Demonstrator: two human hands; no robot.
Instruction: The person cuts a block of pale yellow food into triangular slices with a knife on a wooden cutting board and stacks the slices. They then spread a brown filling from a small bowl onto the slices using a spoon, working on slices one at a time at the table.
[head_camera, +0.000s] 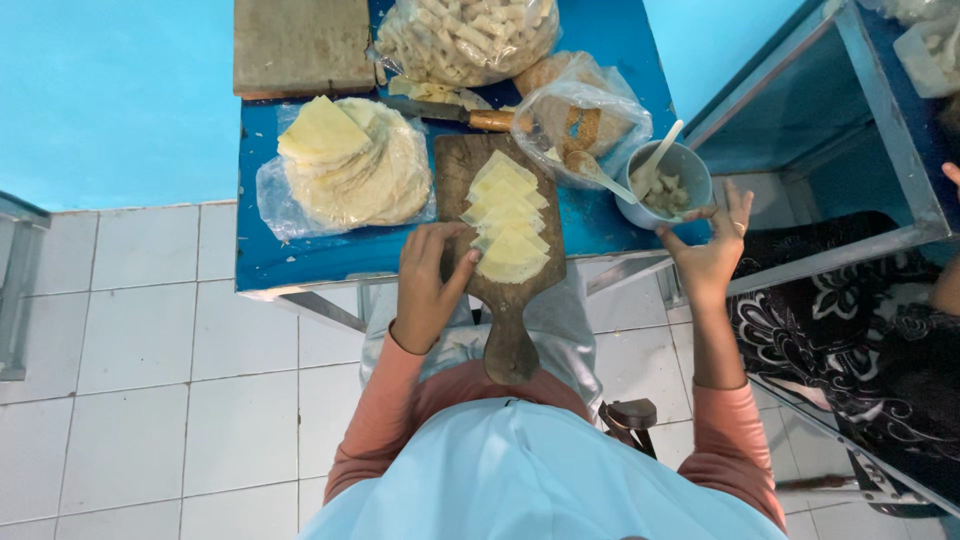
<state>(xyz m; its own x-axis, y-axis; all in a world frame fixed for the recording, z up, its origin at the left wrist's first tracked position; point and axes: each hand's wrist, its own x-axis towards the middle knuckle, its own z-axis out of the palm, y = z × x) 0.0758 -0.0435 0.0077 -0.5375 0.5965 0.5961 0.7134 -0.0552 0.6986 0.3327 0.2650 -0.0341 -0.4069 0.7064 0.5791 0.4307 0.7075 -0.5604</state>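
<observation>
Two hands flank stacked wrappers (508, 225) — knife (450, 113), bowl (672, 175) beyond.

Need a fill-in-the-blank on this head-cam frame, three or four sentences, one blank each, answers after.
1. The left hand rests on the brown wooden paddle-shaped cutting board, fingertips touching the overlapping row of pale yellow ____ dough wrappers.
2. The right hand touches the rim of the grey-blue round ____ holding a white spoon.
3. The round stack of pale wrappers lies on clear ____ sheeting.
4. The wooden-handled knife lies on the ____ tabletop.

Missing words: triangular; bowl; plastic; blue
</observation>
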